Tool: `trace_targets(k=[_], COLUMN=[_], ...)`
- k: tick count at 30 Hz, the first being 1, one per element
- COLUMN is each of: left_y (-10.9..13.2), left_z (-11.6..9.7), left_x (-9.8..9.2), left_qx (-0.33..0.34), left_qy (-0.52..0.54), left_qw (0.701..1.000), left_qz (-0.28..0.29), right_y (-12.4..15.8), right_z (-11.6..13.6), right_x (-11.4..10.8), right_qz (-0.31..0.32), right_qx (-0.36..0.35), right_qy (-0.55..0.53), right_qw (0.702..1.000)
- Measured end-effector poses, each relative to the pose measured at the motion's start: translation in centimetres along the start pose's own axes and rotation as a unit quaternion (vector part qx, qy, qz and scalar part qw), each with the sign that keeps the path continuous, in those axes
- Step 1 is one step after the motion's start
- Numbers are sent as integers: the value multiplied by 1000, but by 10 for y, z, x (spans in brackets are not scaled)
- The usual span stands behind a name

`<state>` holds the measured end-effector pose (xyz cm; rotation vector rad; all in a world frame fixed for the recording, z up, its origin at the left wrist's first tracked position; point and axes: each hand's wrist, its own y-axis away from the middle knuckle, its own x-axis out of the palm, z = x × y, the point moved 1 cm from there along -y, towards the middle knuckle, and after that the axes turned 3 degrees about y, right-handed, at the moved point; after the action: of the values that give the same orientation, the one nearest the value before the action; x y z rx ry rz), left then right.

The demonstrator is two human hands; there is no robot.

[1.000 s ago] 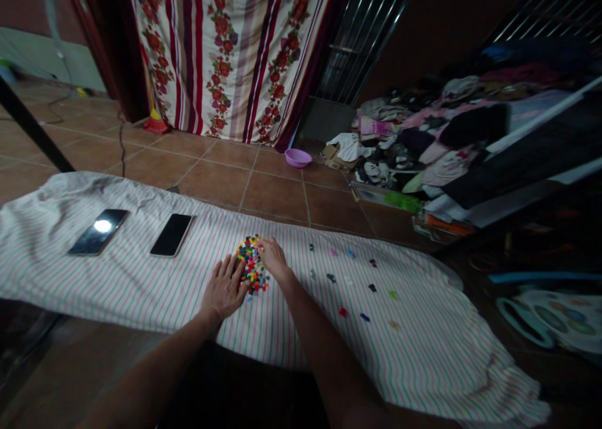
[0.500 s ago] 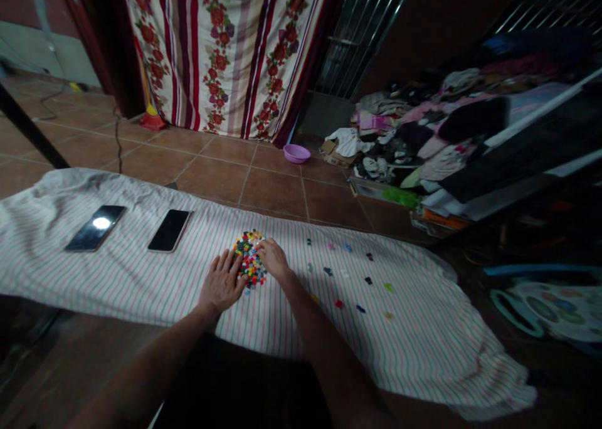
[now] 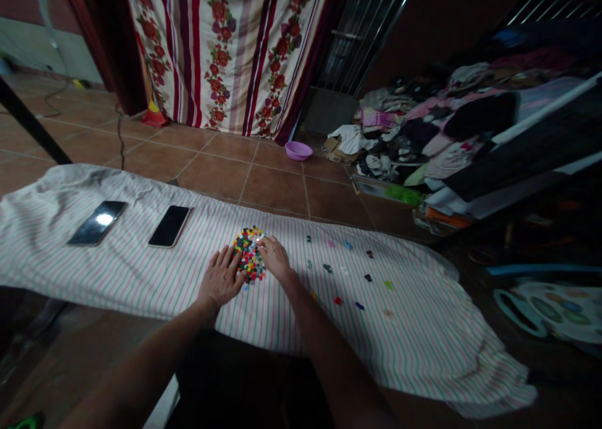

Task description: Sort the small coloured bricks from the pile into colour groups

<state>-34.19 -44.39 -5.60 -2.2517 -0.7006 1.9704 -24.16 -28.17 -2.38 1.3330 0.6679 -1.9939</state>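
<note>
A heap of small multicoloured pieces (image 3: 251, 264) lies on a striped cloth (image 3: 254, 328). My left hand (image 3: 221, 277) rests flat at the heap's left side, fingers spread, the tips touching its edge. Over the right side of the heap, my right hand (image 3: 275, 256) has thumb and fingers pinched together. Something whitish shows by those fingertips, too small to name. To the right, little groups sorted by colour are spread out, among them a red group (image 3: 337, 301), a dark blue group (image 3: 360, 305), a lime green group (image 3: 388, 285) and a light blue group (image 3: 348, 244).
Two phones, one reflecting a bright light (image 3: 98, 223) and one dark (image 3: 170, 226), lie on the cloth at left. Beyond its far edge, a purple basin (image 3: 298, 151) stands on the tiled floor. A pile of clothes (image 3: 399, 121) fills the back right.
My right hand has shifted very slightly at the heap, still pinched. The left hand stays in place. The view has moved a little.
</note>
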Motion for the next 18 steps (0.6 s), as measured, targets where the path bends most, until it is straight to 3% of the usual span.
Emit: trace_targets(k=[8,18], left_y=[0,-1], left_z=[0,1], left_x=[0,0], left_qx=[-3,-1], left_qy=[-4,-7], left_qw=[1000,1000], left_qz=[12,10], right_y=[-5,-5], right_z=[10,-5], right_x=[3,-2], right_qz=[15,0], right_qx=[-28,-13], right_qy=[-15,-23], right_qw=[999,1000])
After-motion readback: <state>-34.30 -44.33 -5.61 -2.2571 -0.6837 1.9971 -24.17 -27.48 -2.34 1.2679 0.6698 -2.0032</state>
